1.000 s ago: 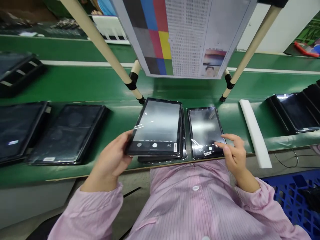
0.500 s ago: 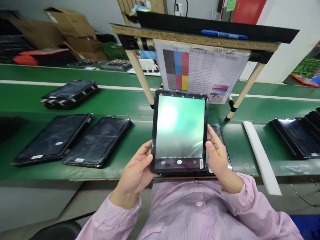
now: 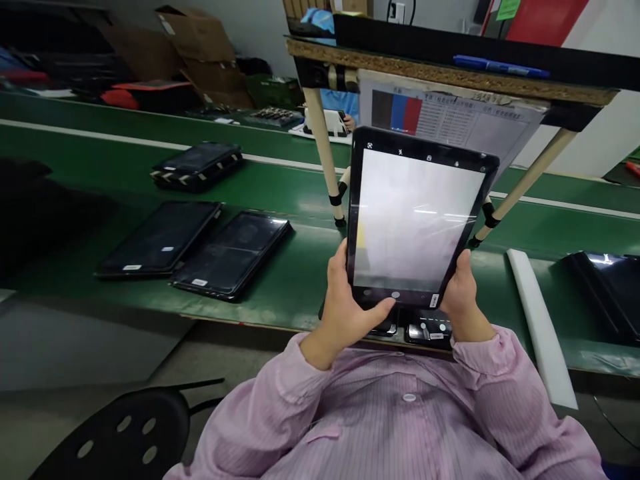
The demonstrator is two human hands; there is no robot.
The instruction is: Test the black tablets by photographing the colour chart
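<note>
The left hand (image 3: 349, 303) and right hand (image 3: 463, 297) are grasping a tablet (image 3: 415, 220) by its lower corners, fingers curled around its edges, holding it tilted up over the front edge of the bench (image 3: 295, 267). A second tablet (image 3: 429, 330) is lying beneath it at that edge. Two more tablets (image 3: 233, 253) are lying toward the left, a foam strip (image 3: 540, 327) is lying right, and a color chart (image 3: 450, 113) is hanging beyond.
</note>
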